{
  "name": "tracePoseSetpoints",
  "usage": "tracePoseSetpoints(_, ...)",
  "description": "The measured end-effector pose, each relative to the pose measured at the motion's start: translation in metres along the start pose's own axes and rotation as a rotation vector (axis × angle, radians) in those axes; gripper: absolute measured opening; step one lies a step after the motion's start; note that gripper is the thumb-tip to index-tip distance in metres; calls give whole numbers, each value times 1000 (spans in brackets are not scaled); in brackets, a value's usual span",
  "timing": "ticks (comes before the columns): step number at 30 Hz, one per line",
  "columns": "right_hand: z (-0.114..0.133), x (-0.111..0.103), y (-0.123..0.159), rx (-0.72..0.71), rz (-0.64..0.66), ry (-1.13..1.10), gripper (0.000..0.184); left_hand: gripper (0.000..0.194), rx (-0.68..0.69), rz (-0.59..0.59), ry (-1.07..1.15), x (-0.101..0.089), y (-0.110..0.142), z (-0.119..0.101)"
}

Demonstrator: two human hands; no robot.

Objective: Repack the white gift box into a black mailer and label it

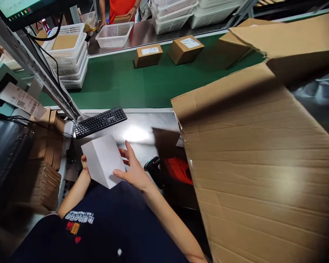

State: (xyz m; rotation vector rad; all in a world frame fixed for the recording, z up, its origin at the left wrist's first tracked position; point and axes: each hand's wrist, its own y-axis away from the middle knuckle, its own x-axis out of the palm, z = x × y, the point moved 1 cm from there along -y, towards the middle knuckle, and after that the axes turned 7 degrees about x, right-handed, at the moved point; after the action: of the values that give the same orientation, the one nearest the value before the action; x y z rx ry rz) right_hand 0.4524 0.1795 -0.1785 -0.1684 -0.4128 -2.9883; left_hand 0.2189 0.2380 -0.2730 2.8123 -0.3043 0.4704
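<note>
A plain white box point(102, 159) is held between both my hands just above the steel worktop point(142, 131), close to my body. My left hand point(84, 165) grips its left edge, mostly hidden behind the box. My right hand point(133, 168) presses against its right side, thumb on the front face and fingers spread along the side. A black keyboard point(100, 121) lies just beyond the box.
A large open cardboard carton point(257, 160) fills the right side. A black handheld scanner point(153, 166) and a red item point(178, 170) sit beside it. Flat cardboard blanks point(45, 171) are stacked left. Two taped parcels point(148, 54) lie on the green conveyor point(120, 80); another person stands beyond white baskets point(115, 34).
</note>
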Motion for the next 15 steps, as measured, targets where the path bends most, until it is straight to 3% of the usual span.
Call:
tracePoseSetpoints(3, -4, 1, -6, 91, -63, 148, 150, 87, -13, 75, -61, -4, -1, 0)
tracePoseSetpoints(5, -12, -2, -10, 114, -136, 150, 144, 80, -33, 86, -72, -6, -2, -1)
tracePoseSetpoints(10, -37, -11, -10, 100, -163, -81, 119, 59, -243, -23, 107, -1, -6, -12)
tracePoseSetpoints(15, -69, -31, -8, 264, -107, -186, 81, 60, -185, -102, 67, 23, -6, -10)
